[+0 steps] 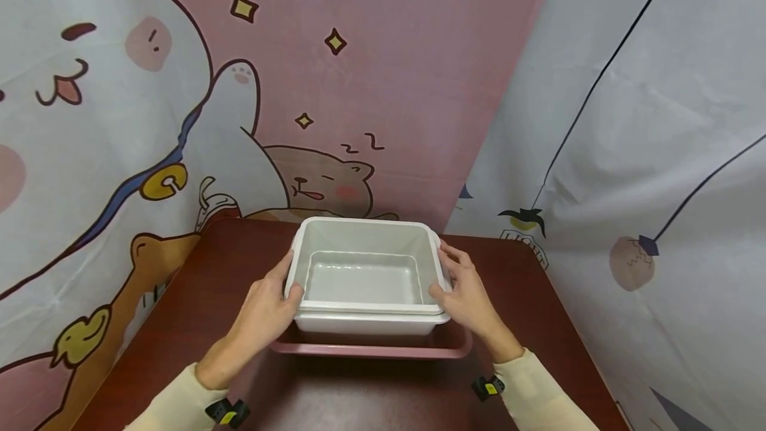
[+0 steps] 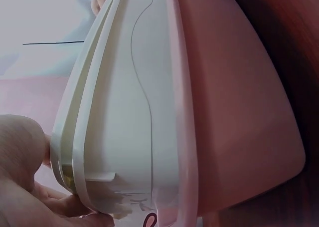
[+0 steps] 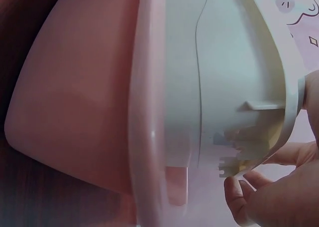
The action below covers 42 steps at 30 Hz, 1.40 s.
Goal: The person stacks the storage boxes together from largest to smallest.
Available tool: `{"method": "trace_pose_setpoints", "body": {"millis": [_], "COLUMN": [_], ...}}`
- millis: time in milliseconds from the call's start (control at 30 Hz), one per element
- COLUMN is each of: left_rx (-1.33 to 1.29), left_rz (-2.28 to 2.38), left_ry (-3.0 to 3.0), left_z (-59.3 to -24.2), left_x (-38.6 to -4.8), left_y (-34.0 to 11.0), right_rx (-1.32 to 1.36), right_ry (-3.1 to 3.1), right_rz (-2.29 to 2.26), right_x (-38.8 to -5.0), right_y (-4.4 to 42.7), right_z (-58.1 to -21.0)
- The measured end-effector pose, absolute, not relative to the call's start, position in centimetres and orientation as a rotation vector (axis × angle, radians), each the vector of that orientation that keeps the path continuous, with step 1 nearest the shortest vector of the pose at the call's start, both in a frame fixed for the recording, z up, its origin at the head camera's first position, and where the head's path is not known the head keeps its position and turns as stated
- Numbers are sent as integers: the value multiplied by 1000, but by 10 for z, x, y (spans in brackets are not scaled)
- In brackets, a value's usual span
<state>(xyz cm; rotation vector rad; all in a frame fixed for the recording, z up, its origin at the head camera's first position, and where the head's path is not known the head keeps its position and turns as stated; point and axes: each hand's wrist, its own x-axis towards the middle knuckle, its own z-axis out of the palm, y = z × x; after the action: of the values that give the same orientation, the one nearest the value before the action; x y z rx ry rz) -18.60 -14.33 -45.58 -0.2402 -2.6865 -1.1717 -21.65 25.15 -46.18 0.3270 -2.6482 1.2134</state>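
Two pale grey-white rectangular plastic basins are stacked one inside the other, the upper basin bare inside and the lower basin showing beneath its rim. My left hand grips their left end, thumb over the rim and fingers beneath it. At the right end my right hand holds the rim the same way. Below them stands a pink basin on the table. Both wrist views show the white walls rising above the pink basin's rim; how deep the white pair sits is hidden.
The dark red-brown table extends around the basins on both sides and in front. Behind it hangs a pink and white cloth with cartoon animals, and more pale cloth borders the right side.
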Motion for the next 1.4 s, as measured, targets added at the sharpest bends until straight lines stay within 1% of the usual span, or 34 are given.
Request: {"method": "trace_pose_setpoints", "body": {"millis": [433, 1000, 1400], "left_rx": [-277, -287, -330], "left_rz": [-1149, -1120, -1119], "left_ry": [-2684, -2679, -2681], "left_z": [-459, -464, -465], "left_x": [-186, -186, -185], "left_y": [-141, -140, -142], "right_rx": [291, 331, 258], "right_ry": [-2660, -2665, -2659], "right_rz": [1230, 1185, 1238], "right_x": [-215, -215, -210], "right_y": [253, 254, 253], "right_z": [-468, -471, -473]}}
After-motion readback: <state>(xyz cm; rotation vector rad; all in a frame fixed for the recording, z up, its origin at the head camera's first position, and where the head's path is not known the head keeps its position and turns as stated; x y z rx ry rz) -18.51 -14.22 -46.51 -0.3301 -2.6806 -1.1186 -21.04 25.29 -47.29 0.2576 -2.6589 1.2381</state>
